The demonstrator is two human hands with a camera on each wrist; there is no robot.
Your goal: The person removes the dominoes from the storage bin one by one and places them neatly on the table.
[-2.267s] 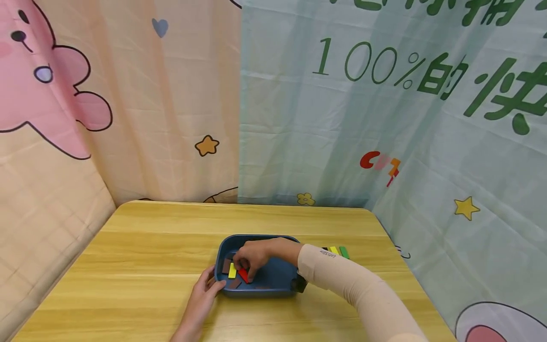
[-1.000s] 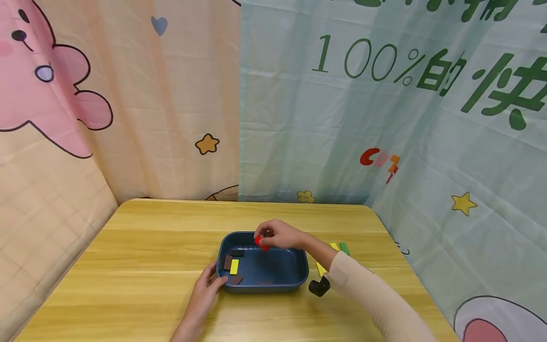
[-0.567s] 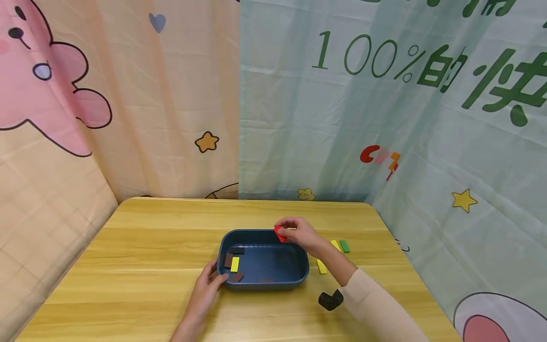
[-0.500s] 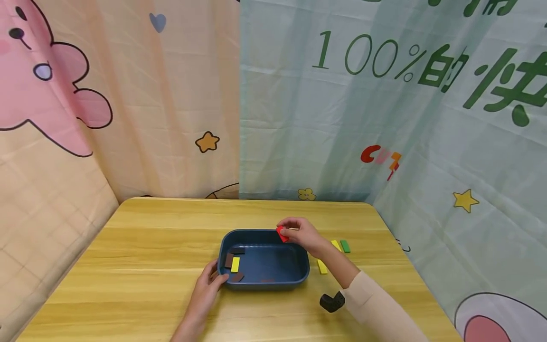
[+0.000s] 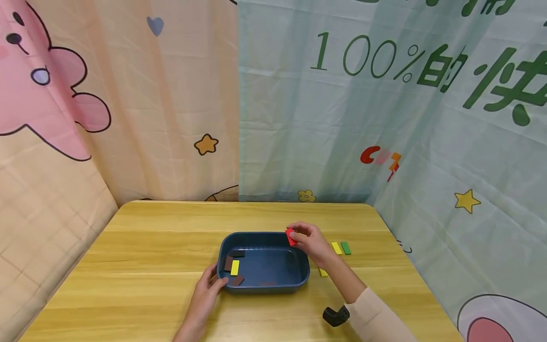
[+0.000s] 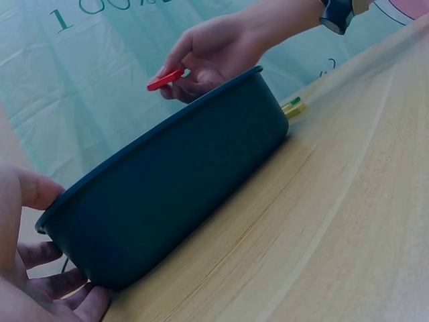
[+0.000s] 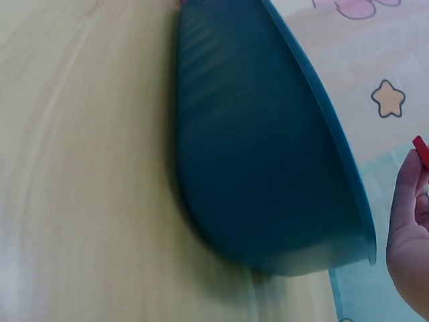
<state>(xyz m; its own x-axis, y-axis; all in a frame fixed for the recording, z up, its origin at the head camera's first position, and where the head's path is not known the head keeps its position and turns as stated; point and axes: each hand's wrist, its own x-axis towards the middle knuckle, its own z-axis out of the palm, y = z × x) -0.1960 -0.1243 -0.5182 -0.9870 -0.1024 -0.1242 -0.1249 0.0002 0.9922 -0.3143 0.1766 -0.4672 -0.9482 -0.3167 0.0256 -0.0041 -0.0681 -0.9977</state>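
My right hand (image 5: 312, 244) pinches a small flat red block (image 5: 290, 237) between thumb and fingers, above the back right corner of a dark blue plastic basin (image 5: 271, 268). In the left wrist view the red block (image 6: 164, 80) hangs higher than the rim, apart from it. My left hand (image 5: 202, 297) holds the basin's front left corner, thumb at the rim and fingers against the outer wall. Inside the basin, near its left end, lie a yellow block (image 5: 235, 268), two brown blocks (image 5: 238, 280) and a black block (image 5: 237, 253).
On the wooden table (image 5: 141, 266), right of the basin, lie a green block (image 5: 345, 248) and a yellow block (image 5: 336, 248). Another yellow block (image 5: 323, 272) is partly hidden by my right forearm. A black wrist device (image 5: 335, 316) hangs below that forearm. Printed curtains stand behind the table.
My right hand has picked the red block out of the basin's left part, lifted it and carried it right to the back right corner. The left hand keeps its hold on the basin.
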